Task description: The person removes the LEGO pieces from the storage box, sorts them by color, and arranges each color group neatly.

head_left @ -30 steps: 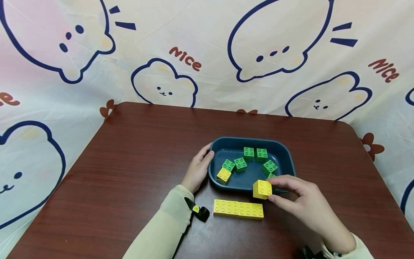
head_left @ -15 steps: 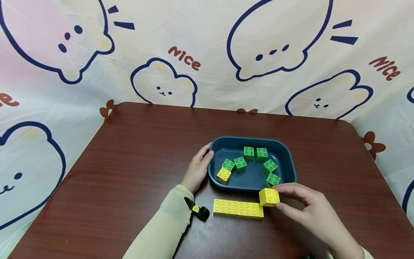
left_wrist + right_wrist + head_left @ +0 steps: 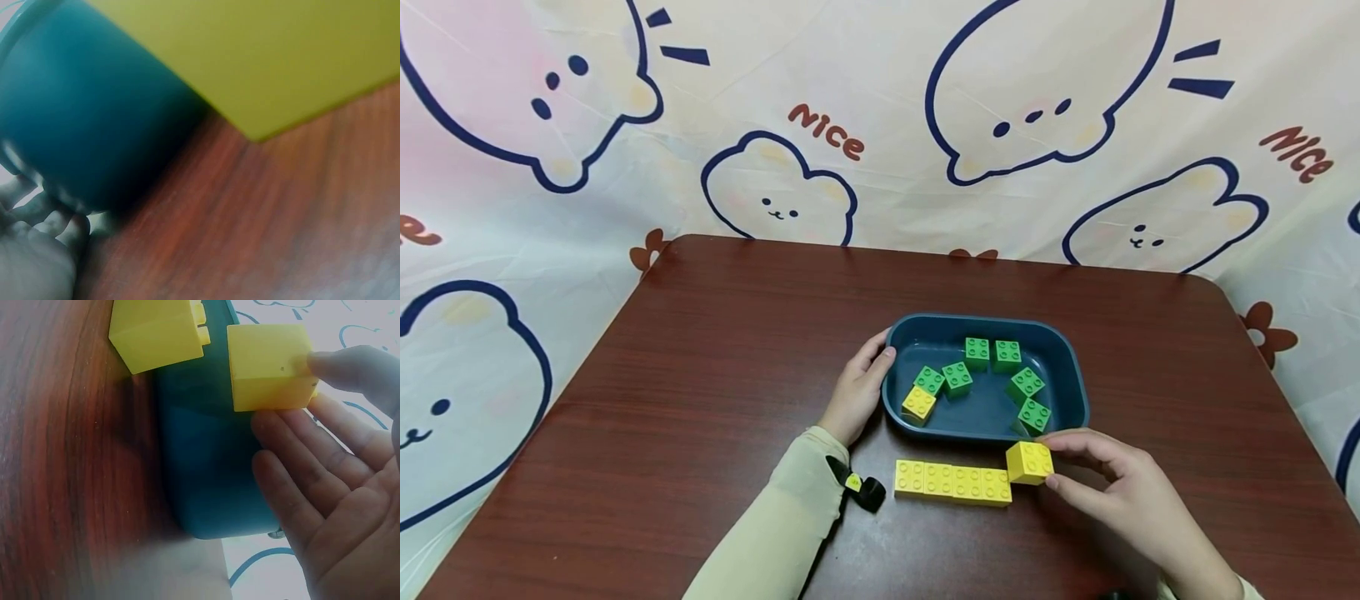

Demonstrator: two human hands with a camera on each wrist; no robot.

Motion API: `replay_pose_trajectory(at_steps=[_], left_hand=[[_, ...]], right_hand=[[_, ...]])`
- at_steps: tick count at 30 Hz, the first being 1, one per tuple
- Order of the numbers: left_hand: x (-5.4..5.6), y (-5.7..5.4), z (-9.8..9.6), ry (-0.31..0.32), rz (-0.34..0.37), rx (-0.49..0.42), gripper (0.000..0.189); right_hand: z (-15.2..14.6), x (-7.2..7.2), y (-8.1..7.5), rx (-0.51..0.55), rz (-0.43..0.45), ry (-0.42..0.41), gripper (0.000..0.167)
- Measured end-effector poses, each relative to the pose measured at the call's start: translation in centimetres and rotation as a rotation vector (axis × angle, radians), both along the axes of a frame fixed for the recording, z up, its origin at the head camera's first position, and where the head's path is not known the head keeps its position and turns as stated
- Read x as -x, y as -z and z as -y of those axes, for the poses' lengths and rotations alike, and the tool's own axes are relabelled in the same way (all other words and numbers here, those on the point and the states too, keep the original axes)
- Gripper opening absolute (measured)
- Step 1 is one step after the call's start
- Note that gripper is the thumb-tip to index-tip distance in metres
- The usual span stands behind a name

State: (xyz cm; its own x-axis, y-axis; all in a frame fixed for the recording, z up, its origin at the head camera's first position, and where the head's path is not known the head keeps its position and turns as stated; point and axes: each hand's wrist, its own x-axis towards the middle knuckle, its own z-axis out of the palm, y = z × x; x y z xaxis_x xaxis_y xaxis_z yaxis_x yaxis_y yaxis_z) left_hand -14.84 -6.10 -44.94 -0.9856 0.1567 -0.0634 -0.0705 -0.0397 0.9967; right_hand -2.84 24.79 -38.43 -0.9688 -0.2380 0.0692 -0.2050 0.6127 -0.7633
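My left hand (image 3: 854, 393) grips the left end of a dark blue tray (image 3: 973, 417), thumb at the rim; in the left wrist view its fingers (image 3: 74, 231) lie against the tray wall (image 3: 81, 106). Between thumb and fingers, my right hand (image 3: 1123, 483) pinches a yellow toy building block (image 3: 1030, 463), studs up. This block is just off the right end of a row of yellow blocks (image 3: 952, 482) standing on the table in front of the tray. From the right wrist, the held block (image 3: 272, 369) and the row's end (image 3: 159, 337) appear with a gap between them.
Inside the tray are several green blocks (image 3: 977, 354) and one yellow block (image 3: 919, 404). The brown table (image 3: 760, 333) extends around it, with a patterned cloth (image 3: 895, 125) hanging behind. A black wrist camera (image 3: 869, 495) sits near the row's left end.
My right hand has brought the yellow block from over the tray's front edge toward me and to the right, down beside the row's right end. My left hand stays on the tray.
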Motion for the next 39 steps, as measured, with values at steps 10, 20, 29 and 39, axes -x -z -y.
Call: replay_pose_trajectory(at_steps=[10, 20, 29, 39], left_hand=[[0.1, 0.0, 0.1, -0.008, -0.004, 0.016, 0.042], [0.1, -0.1, 0.0, -0.011, -0.001, 0.023, 0.042], [0.1, -0.1, 0.0, -0.011, -0.001, 0.034, 0.042], [0.1, 0.1, 0.0, -0.018, 0.005, 0.035, 0.042]], right_hand=[[-0.3, -0.7, 1.0, -0.009, -0.054, -0.025, 0.035], [-0.7, -0.8, 1.2, 0.003, -0.045, -0.03, 0.036], [-0.6, -0.7, 2.3, 0.053, -0.03, -0.08, 0.036], [-0.5, -0.4, 3.0, -0.059, -0.033, -0.079, 0.037]])
